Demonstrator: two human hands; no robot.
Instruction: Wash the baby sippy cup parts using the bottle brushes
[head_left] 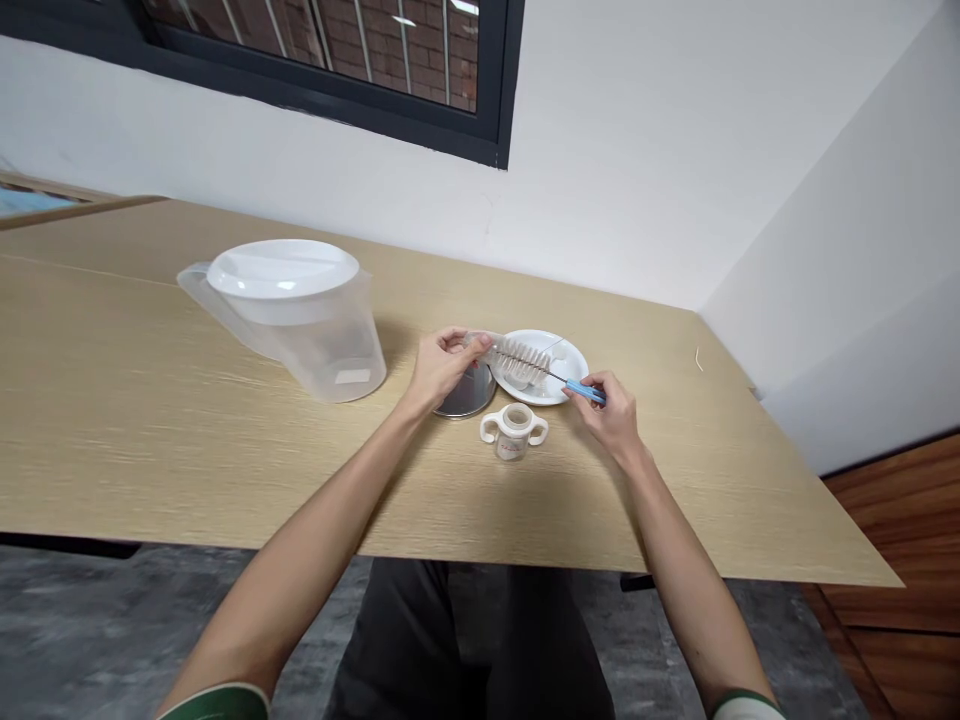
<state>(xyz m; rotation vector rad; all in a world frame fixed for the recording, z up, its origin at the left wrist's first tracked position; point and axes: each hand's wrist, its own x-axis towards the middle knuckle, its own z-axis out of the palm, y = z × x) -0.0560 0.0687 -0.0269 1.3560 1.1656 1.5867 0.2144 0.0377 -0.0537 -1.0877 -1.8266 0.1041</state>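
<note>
A bottle brush (529, 360) with pale bristles, a thin metal stem and a blue handle (583, 391) is held level between my two hands. My right hand (613, 412) is closed round the handle. At the other end, my left hand (442, 368) pinches the bristle tip, where something clear shows at the fingers; I cannot tell if it is a separate piece. Beneath the bristles lies a white plate (564, 392) with small pale pieces that are hard to make out. A small clear baby bottle (513, 446) with two white handles stands upright and open nearer me.
Under my left hand is a dark round metal piece (466, 395), partly hidden. A large translucent pitcher (330, 350) with a white lid stands to the left on the wooden table (187, 450). A short pale strip (699, 359) lies at right; the wall and window are behind.
</note>
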